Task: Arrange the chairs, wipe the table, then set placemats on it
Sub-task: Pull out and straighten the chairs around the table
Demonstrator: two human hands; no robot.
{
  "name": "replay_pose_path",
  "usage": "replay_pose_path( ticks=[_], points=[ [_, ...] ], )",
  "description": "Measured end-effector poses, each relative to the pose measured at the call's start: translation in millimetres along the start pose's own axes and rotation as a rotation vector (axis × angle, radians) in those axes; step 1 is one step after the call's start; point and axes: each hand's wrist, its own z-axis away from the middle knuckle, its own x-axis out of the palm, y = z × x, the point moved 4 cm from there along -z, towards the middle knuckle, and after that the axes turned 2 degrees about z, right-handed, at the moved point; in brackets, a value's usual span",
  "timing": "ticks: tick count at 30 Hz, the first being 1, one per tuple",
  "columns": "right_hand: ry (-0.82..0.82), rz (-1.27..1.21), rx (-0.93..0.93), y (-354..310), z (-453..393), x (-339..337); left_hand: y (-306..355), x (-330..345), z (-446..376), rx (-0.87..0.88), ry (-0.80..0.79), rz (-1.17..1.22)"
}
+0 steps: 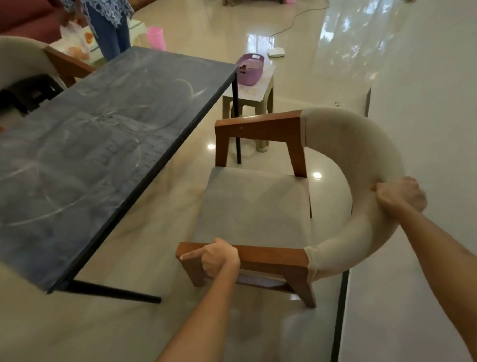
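A chair with a grey seat, brown wooden arms and a curved beige padded back stands on the floor to the right of the dark table, its seat facing the table's long edge with a gap between them. My left hand grips the front end of the near wooden armrest. My right hand is closed over the padded back. The tabletop is dark blue-grey and streaked with smears. A second beige chair stands at the table's far left side.
A beige stool carrying a purple basket stands past the table's far right corner. A person in jeans stands beyond the table next to a pink bucket. A white device and its cable lie on the glossy floor.
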Motion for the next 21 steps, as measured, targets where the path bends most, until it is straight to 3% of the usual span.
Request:
replay_pose_path(
  ticks=[9, 21],
  points=[
    [0.025, 0.042, -0.04, -15.1, 24.6, 15.4, 44.3, -5.9, -53.7, 0.117, 0.027, -0.066],
    [-0.042, 0.195, -0.268, -37.6, 26.1, 27.7, 86.8, -8.9, -105.9, 0.171, 0.049, -0.205]
  ],
)
